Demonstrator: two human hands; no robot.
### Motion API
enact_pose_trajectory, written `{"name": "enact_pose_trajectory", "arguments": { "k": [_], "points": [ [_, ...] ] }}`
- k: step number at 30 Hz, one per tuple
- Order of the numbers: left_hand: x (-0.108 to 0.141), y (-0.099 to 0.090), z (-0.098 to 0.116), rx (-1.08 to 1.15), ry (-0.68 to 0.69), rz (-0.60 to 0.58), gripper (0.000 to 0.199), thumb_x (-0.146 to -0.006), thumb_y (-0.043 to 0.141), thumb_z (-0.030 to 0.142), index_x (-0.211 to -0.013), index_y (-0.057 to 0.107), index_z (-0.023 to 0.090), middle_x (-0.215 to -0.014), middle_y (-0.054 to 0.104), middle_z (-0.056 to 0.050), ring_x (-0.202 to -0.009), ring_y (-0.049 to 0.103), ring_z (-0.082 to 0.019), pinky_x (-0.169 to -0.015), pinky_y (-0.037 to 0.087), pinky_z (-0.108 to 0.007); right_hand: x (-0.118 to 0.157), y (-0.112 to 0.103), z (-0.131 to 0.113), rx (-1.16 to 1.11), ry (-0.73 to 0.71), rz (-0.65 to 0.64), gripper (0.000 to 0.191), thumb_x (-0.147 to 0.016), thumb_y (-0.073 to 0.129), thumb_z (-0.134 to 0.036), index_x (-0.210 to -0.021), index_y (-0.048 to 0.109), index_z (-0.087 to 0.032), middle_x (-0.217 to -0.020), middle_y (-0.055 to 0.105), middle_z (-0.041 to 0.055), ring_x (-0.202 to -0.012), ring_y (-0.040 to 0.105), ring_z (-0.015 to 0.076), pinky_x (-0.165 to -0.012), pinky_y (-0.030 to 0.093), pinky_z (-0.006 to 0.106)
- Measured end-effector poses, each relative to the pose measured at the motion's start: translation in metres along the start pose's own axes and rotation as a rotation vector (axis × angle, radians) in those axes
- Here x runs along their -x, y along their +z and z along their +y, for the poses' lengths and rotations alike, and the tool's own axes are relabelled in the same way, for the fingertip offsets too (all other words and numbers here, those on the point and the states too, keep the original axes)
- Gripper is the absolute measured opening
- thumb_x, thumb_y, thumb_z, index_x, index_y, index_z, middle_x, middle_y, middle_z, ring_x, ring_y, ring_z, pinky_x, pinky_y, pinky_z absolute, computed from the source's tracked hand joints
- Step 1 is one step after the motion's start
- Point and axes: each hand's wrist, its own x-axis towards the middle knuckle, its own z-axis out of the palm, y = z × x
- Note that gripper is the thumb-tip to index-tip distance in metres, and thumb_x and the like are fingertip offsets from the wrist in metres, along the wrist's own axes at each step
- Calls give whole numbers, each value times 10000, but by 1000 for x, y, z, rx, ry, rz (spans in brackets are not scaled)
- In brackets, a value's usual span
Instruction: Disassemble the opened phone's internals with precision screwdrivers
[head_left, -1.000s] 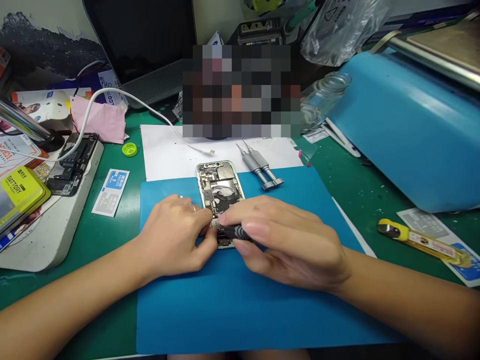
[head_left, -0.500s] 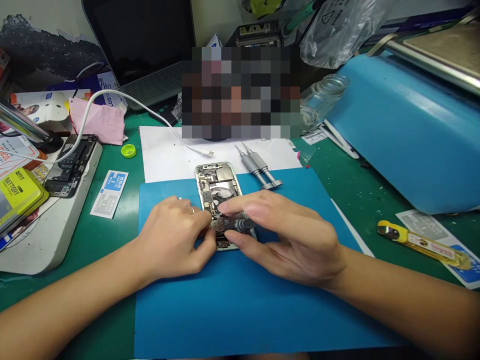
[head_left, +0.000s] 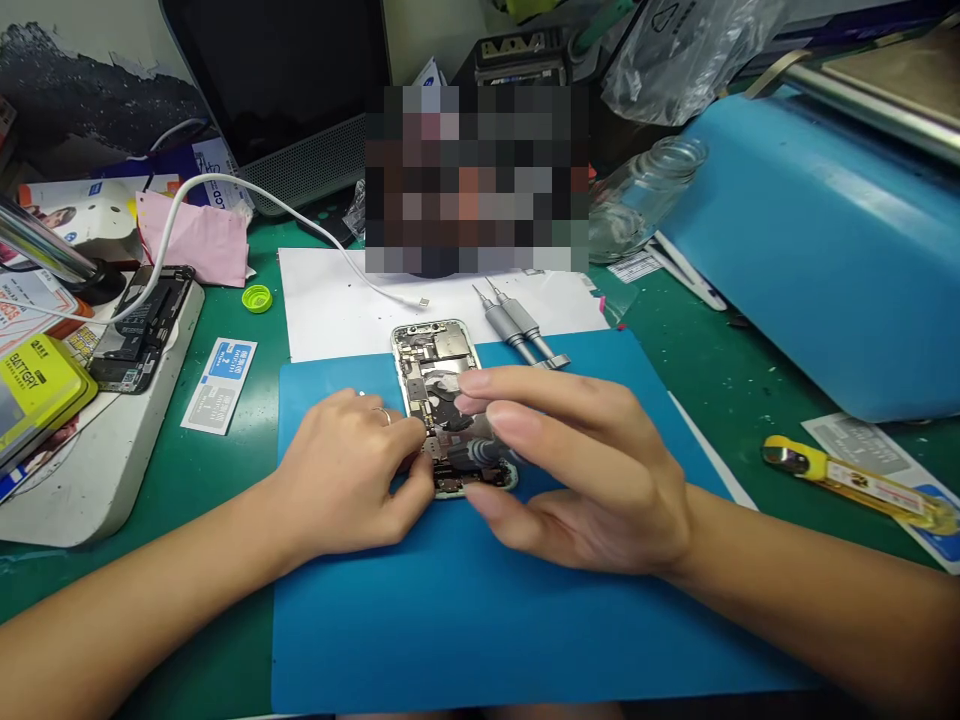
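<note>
An opened smartphone [head_left: 437, 345] lies on the blue mat [head_left: 465, 620], its boards and dark, shiny lower interior exposed. Along its lower left edge, my left hand [head_left: 356, 475] is closed, thumb and curled fingers pressed at the frame; a ring shows on one finger. My right hand [head_left: 592, 470] hovers over the phone's lower right side with fingers and thumb apart, and I see nothing between them. The phone's glossy surface mirrors the right fingertips. Just beyond the phone, two grey precision screwdrivers [head_left: 514, 322] lie side by side.
A white cable [head_left: 255, 187] arches over white paper [head_left: 322, 310]. To the left are a green cap [head_left: 256, 298], a small card [head_left: 219, 386] and another opened phone [head_left: 154, 335]. A yellow utility knife [head_left: 855, 483], glass jar [head_left: 645, 195] and large blue rolled sheet [head_left: 810, 260] lie right.
My right hand has shifted slightly right, and its fingers and thumb have spread wider, uncovering more of the phone. My left hand stays at the phone's edge.
</note>
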Motion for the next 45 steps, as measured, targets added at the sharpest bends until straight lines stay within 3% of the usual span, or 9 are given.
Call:
{"name": "enact_pose_trajectory", "arguments": {
  "k": [3,9,13,21,27,33,37,42,45],
  "points": [
    [0,0,0,5,-4,-8,270,-928,480,275,-693,584,193,-572,569,-6,-542,494,-168,-574,291,-333,0,-1,1,8,-15,13,397,-889,703,-135,-1272,594,-144,-1201,687,154,-1057,735,228,-849,695,333],
    [0,-1,1,21,-11,-32,281,-931,466,266,-682,572,192,-581,566,-4,-543,476,-161,-585,286,-335,-2,-6,-2,56,59,-32,441,-936,647,-170,-1360,582,-270,-1156,722,112,-1019,760,261,-813,709,378],
    [0,-2,1,35,-11,-24,275,-936,478,274,-698,587,189,-569,554,0,-544,469,-160,-583,274,-329,-5,-10,-2,37,29,-52,336,-929,651,-108,-1257,634,-180,-1098,722,127,-980,745,215,-803,697,316],
    [-1,-3,2,48,-34,-54,284,-930,454,254,-656,503,194,-567,530,12,-543,425,-143,-598,259,-316,-5,-8,-2,-95,52,-33,609,-859,668,3,-1433,498,-108,-994,769,104,-871,749,181,-756,676,283],
    [-1,-2,1,47,-31,-61,271,-932,453,253,-674,516,194,-569,525,15,-551,433,-146,-602,252,-315,-5,-7,1,-108,28,-24,442,-834,700,9,-1228,584,-157,-954,757,87,-866,751,173,-743,671,290],
    [-1,-1,0,52,-21,-50,272,-934,468,267,-677,515,192,-570,535,14,-548,438,-143,-599,244,-310,-6,-8,3,-105,7,-72,226,-915,698,-139,-1120,606,-168,-1022,732,117,-947,727,194,-783,662,334],
    [-2,-2,1,51,-25,-56,257,-926,467,254,-681,515,193,-578,544,17,-551,440,-143,-600,252,-314,-5,-6,3,-84,37,-22,403,-822,712,-9,-1167,609,-191,-1015,746,89,-908,750,189,-755,665,322],
    [-3,-3,3,48,-23,-53,254,-921,476,246,-675,509,193,-570,529,22,-553,440,-142,-593,256,-316,-6,-5,3,-139,48,12,383,-851,708,-57,-1190,649,-224,-963,785,76,-854,774,209,-703,688,338],
    [-3,-3,3,45,-18,-34,243,-913,484,241,-677,512,192,-567,529,22,-554,448,-144,-593,260,-317,-5,-4,2,-152,76,8,544,-852,715,-33,-1346,594,-223,-980,804,82,-862,790,219,-719,704,336]
  ]
}}
